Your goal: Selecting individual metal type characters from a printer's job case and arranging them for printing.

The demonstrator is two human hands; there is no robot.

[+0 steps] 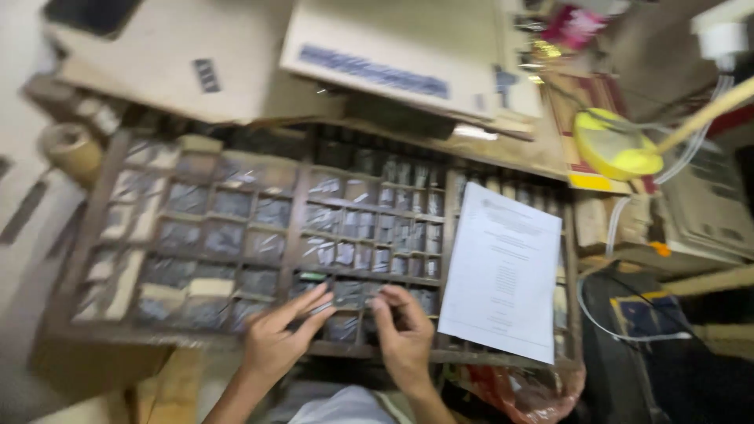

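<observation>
I'm leaning over the wooden type case [118,157], a big compartmented tray full of small grey metal sorts, w/ both hands at its near edge, around the middle. My left hand [275,341] is lying half flat, fingers stretched fwd toward a near-row compartment, tips touching or just above the metal pieces [345,292] there. My right hand [404,338] is curled, thumb and fingers drawn together in a pinch at that same compartment; too blurred to tell if a sort is actually between them. Those pieces are sitting in the near row, approx. centre of the case.

A white printed sheet [503,271] is lying over the case's right side, covering several compartments. Cardboard boxes [236,55] are stacked past the case's far edge, a tape roll [71,149] is off its left far corner, a yellow round thing [613,145] is beyond its right far corner.

To do this well, I reckon: keeping the pinch light, taking one piece at a time, steadying the neighbours w/ the left fingers so nothing is spilling into the next compartment.
</observation>
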